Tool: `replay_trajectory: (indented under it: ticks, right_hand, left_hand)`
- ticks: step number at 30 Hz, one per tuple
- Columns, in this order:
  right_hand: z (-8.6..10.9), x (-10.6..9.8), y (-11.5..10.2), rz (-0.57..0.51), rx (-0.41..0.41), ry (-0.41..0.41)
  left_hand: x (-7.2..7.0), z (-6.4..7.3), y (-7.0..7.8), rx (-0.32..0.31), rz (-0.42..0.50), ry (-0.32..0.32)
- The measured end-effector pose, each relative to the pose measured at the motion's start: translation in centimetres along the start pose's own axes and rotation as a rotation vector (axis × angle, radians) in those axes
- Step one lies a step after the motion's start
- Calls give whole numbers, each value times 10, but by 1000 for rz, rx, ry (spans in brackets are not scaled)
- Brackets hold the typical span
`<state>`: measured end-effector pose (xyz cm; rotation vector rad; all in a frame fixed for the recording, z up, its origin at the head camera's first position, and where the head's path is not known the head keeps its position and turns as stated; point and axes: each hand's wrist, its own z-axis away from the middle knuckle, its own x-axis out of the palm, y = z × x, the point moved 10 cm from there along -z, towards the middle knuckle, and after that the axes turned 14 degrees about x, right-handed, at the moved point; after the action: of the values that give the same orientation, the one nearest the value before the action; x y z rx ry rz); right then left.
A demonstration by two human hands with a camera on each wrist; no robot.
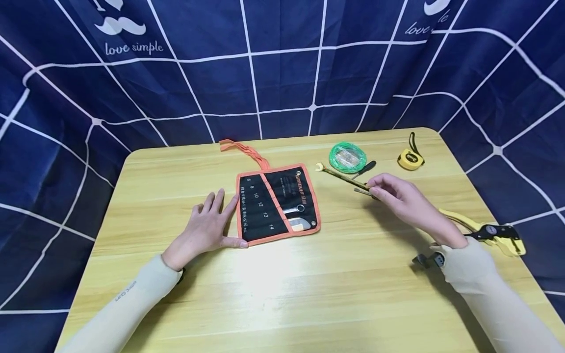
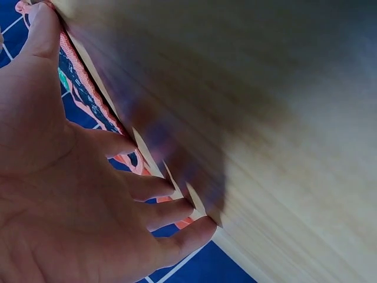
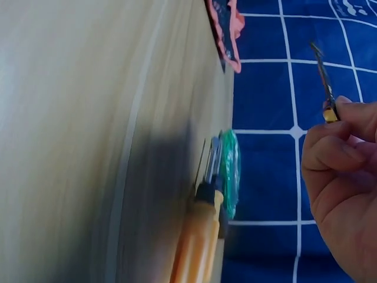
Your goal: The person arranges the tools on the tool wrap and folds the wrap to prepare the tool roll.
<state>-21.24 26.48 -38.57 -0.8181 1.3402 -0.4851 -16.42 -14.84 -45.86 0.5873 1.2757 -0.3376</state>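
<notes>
At the pouch's (image 1: 256,208) left edge: left hand (image 1: 205,223), fingers spread, thumb on the border; too light a touch could let the pouch skid. Right of the pouch: one wrench (image 1: 340,175), raised, open end towards it. Farther right of the pouch: right hand (image 1: 399,198), well apart from the left, pinching the wrench's other end (a narrow hold; it could swivel or drop). Below that hand: screwdriver (image 3: 197,242), liable to roll if knocked.

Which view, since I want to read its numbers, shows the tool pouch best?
The head view: the tool pouch lies face up there, its numbers mostly legible. The left wrist view shows a slanted strip partly behind the left hand; the right wrist view, a narrow piece up top.
</notes>
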Motion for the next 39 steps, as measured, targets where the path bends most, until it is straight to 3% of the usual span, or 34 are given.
replay_trajectory:
  ticks: [9, 14, 17, 23, 32, 39]
  right_hand:
    - [-12, 23, 6, -199, 131, -77]
    - [-22, 37, 11, -357, 214, -72]
    - [-28, 43, 9, -403, 220, -50]
    - [-36, 58, 4, -410, 218, -51]
    - [-45, 81, 11, -368, 347, -107]
    - [-49, 90, 12, -298, 377, -105]
  left_hand:
    - [2, 0, -2, -2, 0, -5]
    - [1, 1, -1, -3, 0, 0]
    - [0, 0, -1, -3, 2, 1]
    - [0, 1, -1, 0, 5, 10]
    - [-1, 1, -1, 0, 3, 15]
    - [1, 0, -2, -8, -6, -1]
